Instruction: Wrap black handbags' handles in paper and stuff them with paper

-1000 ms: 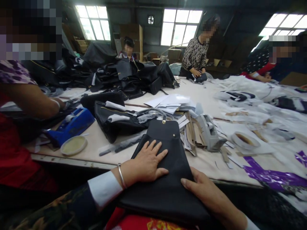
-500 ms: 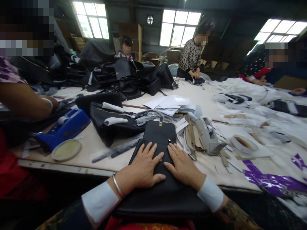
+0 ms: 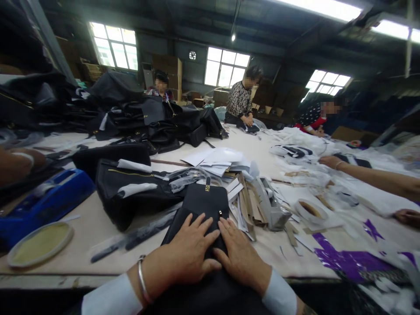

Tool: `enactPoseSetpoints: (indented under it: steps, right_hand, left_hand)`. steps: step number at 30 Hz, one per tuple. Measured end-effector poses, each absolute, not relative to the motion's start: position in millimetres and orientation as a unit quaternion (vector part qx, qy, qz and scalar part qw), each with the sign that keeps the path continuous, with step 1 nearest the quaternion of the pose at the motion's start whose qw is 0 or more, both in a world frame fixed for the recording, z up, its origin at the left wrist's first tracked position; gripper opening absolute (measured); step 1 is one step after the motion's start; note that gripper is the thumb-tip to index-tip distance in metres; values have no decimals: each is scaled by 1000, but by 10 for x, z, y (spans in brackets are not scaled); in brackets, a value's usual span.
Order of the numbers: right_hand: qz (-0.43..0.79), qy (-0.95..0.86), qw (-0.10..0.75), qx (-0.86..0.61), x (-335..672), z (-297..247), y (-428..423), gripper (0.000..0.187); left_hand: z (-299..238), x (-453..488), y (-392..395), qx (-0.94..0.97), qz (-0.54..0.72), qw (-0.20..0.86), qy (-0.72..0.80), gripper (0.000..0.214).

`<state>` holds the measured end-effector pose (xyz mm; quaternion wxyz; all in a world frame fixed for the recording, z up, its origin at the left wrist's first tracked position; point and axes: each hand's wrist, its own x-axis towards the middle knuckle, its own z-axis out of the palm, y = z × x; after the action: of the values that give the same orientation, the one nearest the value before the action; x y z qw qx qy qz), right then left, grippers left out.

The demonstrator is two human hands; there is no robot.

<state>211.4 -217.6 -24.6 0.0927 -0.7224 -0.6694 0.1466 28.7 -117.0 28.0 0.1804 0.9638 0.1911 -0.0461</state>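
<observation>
A black leather bag (image 3: 205, 199) lies flat in front of me, partly over the table's front edge, with its flap and a gold-coloured clasp at the far end. My left hand (image 3: 192, 247) rests palm down on it with the fingers spread. Beside it, my right hand (image 3: 241, 249) also lies flat on the bag, fingers stretched towards a small metal fitting. The two thumbs are close to each other. Neither hand is wrapped around anything. My wrists and forearms hide the near part of the bag.
A blue tape dispenser (image 3: 49, 201) and a round yellowish disc (image 3: 41, 245) are at left, near another black bag (image 3: 131, 192). At right stand a grey tape dispenser (image 3: 274, 205), a tape roll (image 3: 311, 212) and purple plastic (image 3: 351, 258). Other people work around the table.
My view has tilted up and turned slightly right. The right hand has shifted a little closer to the left on the bag. A co-worker's arms now reach in from the right.
</observation>
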Motion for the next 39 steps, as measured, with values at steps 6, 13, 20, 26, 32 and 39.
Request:
enactPoseSetpoints:
  steps: [6,13,20,26,32,39]
  right_hand:
    - [141,-686,189,-688,2337,-240,-1991,47]
    - [56,-602,239,-760,3269,112,-1114,29]
    - [45,-600,149,-785,3440,-44,-719,23]
    - [-22,-523,121,-843,3715,31,-513,31]
    - [-13,-449,151,-881,4227,128,-273,15]
    - [-8,-390,397,-831,4555,524,-438,21]
  left_hand:
    - [8,230,-1094,964,-34,189,184,76]
    - [117,220,-1054,950,-49,234,202,76]
    - [39,262,-978,940,-68,252,218,78]
    - [140,317,-966,934,-95,257,228,80]
    - [118,288,-963,935,-82,256,231,79]
    - [-14,208,-977,945,-24,250,211,75]
